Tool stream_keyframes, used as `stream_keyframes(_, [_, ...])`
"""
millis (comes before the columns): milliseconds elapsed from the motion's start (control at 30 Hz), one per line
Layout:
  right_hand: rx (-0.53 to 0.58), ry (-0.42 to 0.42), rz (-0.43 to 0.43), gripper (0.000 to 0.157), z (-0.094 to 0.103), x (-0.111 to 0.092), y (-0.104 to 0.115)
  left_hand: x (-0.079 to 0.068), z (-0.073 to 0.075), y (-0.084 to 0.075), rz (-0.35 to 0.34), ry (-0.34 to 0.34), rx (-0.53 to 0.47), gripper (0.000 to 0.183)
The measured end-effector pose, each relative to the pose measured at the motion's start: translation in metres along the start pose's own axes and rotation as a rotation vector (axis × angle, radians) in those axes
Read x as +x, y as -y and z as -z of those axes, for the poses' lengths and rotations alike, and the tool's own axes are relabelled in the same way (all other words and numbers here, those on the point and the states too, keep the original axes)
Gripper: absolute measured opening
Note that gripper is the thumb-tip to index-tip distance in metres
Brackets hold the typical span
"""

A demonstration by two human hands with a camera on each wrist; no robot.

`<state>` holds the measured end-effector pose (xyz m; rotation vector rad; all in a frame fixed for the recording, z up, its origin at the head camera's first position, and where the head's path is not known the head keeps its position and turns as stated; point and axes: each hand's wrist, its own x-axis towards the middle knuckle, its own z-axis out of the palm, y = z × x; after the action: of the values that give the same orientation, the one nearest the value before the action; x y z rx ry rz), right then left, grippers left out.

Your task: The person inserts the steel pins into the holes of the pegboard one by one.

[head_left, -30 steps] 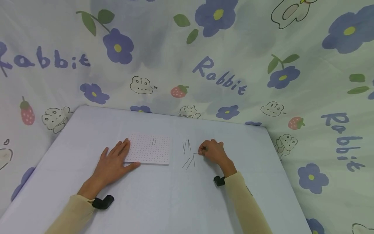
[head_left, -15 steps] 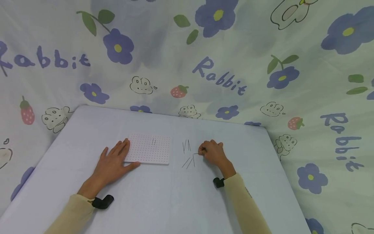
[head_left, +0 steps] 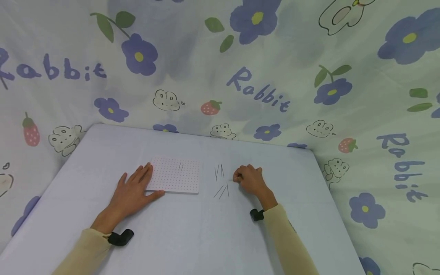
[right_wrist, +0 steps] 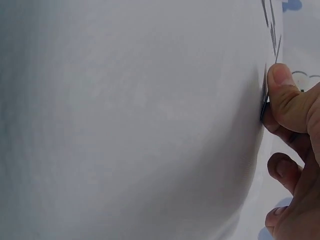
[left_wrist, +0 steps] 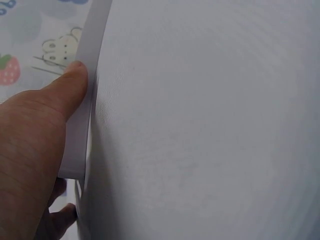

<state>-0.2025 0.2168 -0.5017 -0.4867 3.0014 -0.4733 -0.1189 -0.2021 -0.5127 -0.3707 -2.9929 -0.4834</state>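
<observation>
A white board (head_left: 175,185) dotted with small holes lies on the table. Two thin dark needle-like sticks (head_left: 180,166) stand up from its far part. My left hand (head_left: 132,194) rests with spread fingers at the board's left edge, its thumb along the near edge; the left wrist view shows that thumb (left_wrist: 75,85) against the board's side. To the right of the board, my right hand (head_left: 252,178) pinches a thin needle-like stick (right_wrist: 265,106) between thumb and index finger, low at the tabletop. The other right fingers are curled loosely, holding nothing.
Several more needle-like sticks (head_left: 228,189) lie scattered on the white table (head_left: 192,236) between the board and my right hand. Behind the table and along both sides hangs a cloth (head_left: 192,76) printed with flowers and rabbits. Each wrist wears a black camera (head_left: 121,237).
Both hands stay where they were, and the board has not moved. Only the exposed end of the pinched needle-like stick looks paler than before.
</observation>
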Motion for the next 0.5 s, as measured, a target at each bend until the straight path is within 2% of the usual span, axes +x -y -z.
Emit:
stream_keyframes(267, [0.038,-0.045,0.002,0.019,0.002,0.007,0.008,-0.001,0.000,0.000,0.000,0.002,-0.005,0.104])
stream_keyframes(500, [0.144,-0.081,0.069,0.015,0.012,0.019,0.034,0.000,-0.002,0.001,-0.004,-0.010,-0.006,0.104])
